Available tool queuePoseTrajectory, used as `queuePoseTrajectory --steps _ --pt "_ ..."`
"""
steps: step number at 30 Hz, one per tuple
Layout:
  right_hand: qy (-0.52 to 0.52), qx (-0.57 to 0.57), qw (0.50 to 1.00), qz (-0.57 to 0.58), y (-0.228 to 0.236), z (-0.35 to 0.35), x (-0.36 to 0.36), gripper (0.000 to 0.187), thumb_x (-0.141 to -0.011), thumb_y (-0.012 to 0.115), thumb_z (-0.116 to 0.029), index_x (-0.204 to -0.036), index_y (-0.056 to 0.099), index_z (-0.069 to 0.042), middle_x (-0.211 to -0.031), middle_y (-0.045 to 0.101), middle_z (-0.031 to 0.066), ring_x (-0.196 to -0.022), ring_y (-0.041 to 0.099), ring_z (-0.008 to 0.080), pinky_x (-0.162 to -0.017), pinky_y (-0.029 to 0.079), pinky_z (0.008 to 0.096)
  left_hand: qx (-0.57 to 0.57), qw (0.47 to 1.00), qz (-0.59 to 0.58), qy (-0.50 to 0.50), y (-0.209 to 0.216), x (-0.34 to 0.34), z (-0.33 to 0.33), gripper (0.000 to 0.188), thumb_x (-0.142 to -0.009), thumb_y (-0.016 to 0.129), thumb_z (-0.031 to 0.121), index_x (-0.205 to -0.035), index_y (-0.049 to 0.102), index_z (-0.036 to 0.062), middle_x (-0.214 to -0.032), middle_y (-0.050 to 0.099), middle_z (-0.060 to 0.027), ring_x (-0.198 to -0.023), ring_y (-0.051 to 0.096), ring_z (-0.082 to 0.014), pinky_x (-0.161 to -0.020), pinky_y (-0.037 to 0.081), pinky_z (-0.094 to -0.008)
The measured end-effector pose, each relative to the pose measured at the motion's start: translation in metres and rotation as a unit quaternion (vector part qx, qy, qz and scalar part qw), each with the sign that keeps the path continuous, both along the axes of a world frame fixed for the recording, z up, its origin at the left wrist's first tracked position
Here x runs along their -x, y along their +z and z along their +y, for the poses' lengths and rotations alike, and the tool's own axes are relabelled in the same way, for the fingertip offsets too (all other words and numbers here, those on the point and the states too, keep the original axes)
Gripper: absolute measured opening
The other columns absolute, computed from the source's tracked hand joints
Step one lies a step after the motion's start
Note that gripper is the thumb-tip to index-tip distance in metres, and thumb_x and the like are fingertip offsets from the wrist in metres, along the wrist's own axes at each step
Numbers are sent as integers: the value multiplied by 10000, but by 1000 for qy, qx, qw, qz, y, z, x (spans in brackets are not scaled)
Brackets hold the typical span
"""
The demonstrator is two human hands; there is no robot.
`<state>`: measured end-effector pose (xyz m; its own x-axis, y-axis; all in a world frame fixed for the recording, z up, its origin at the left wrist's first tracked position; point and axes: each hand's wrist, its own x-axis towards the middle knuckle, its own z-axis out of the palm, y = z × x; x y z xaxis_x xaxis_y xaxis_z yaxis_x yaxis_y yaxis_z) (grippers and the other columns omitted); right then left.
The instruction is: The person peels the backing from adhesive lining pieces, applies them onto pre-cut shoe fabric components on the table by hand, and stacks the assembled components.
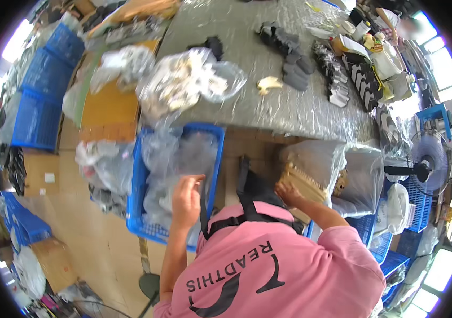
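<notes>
My left hand (pixel 186 200) is raised over a blue plastic crate (pixel 132 199) lined with clear plastic film (pixel 175 153). Its fingers are bent and pressed together, and anything between them is too small to make out. To the right, my right hand (pixel 288 193) is on the near left end of a row of beige stacked pieces (pixel 306 183), its fingers curled over the edge. This row lies in a clear plastic bag (pixel 318 153) below the table edge. More beige pieces (pixel 341 181) show through plastic farther right.
On the grey, film-covered table (pixel 210 114) are a bag of cream pieces (pixel 183 79), dark grey stacks (pixel 292 63), and one loose cream piece (pixel 269 84). Blue crates (pixel 43 95) are stacked at left. A fan (pixel 428 163) stands at right; another person (pixel 388 22) is at far right.
</notes>
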<state>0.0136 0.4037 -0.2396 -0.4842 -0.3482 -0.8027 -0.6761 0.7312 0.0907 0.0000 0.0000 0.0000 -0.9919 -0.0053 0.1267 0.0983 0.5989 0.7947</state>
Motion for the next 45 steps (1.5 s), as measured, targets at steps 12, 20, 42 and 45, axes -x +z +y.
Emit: queuePoseTrajectory --steps 12,20,42,45 --pt "-143 261 954 35 -72 2 107 599 -820 690 -225 -1369 506 -74 -1458 408 141 -1388 317 321 -1145 249 516 105 933 -1 -344 -32 274 154 302 -771 541 -56 -1051 629 19 -982 618 -140 -930 586 -336 -839 487 -419" --pt "-271 266 913 150 -102 11 234 584 -814 700 -229 -1346 523 -67 -1406 446 146 -1344 364 311 -1120 280 502 41 822 67 -563 -110 339 197 243 -696 600 66 -934 652 65 -837 598 -75 -729 576 -257 -658 472 -373" --pt "-274 291 821 408 -123 194 540 547 -796 730 -240 -1283 571 -49 -1263 551 161 -1222 490 284 -1053 365 462 79 844 94 -522 -111 341 208 140 -707 620 212 -816 565 144 -720 468 -25 -659 500 -197 -571 405 -338" --pt "-277 315 806 418 -133 199 555 542 -793 734 -241 -1274 577 -46 -1244 565 163 -1205 508 280 -1044 376 457 109 844 93 -516 -101 347 216 117 -716 596 253 -782 532 180 -689 417 3 -633 467 -168 -551 373 -325"
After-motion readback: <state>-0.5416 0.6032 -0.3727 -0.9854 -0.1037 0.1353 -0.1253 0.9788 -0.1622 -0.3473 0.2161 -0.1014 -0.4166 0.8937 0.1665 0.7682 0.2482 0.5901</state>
